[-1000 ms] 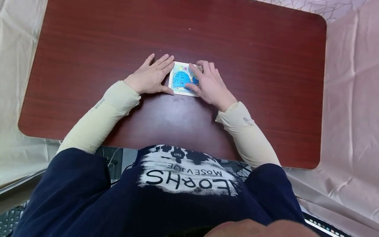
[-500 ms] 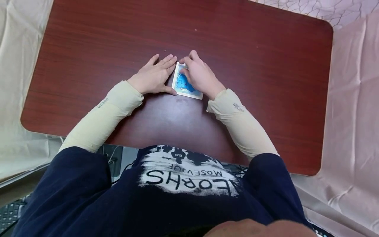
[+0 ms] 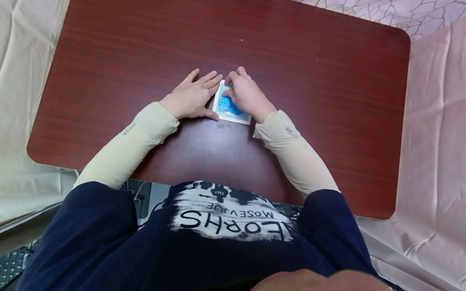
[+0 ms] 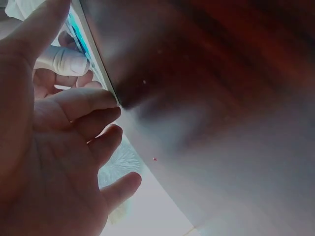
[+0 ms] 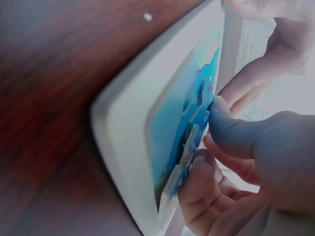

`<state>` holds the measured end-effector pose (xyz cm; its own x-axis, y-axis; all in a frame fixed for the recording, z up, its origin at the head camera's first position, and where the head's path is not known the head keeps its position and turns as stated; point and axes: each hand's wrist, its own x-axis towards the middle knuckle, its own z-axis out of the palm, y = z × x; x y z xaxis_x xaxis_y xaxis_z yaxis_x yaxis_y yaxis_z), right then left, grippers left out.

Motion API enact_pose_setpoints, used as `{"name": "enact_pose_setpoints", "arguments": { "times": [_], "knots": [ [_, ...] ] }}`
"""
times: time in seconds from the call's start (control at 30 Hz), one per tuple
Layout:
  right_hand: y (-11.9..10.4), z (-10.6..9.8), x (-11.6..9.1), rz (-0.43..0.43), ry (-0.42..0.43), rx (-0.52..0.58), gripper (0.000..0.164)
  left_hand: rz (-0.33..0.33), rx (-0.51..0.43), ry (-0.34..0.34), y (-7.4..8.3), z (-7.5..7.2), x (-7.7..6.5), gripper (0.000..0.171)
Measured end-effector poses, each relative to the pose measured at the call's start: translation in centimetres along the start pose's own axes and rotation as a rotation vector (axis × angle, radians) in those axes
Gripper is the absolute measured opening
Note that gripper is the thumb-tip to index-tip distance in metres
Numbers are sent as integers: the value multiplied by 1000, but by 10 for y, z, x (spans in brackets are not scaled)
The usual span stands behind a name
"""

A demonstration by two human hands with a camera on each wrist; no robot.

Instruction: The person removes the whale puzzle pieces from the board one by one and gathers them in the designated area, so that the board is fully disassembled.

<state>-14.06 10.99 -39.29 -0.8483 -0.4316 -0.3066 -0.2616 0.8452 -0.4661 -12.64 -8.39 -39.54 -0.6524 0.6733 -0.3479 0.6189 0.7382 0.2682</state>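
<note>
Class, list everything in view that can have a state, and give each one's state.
Puzzle frame: lying flat on the table.
Raised pieces: tilted up, not seated flat.
Other blue pieces: interlocked where visible.
Left hand: fingers extended, touching the frame's edge.
Right hand: fingers curled, thumb and forefinger at the raised pieces.
Cream sleeves: down to both wrists.

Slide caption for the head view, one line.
Left hand spread at the edge of a jigsaw puzzle, right hand touching its blue pieces, on a reddish-brown table.

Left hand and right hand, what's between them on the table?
A blue jigsaw puzzle, partly covered by the right hand; the head view shows it.
</note>
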Motion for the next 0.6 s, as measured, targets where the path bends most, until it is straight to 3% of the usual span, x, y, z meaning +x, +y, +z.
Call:
{"name": "enact_pose_setpoints", "arguments": {
  "times": [0.23, 0.6],
  "knots": [
    [2, 0, 0, -43, -17, 19, 34, 0, 6, 13, 1, 1, -2, 103],
    [2, 0, 1, -4, -47, 27, 26, -8, 10, -5, 1, 1, -3, 102]
  ]
}}
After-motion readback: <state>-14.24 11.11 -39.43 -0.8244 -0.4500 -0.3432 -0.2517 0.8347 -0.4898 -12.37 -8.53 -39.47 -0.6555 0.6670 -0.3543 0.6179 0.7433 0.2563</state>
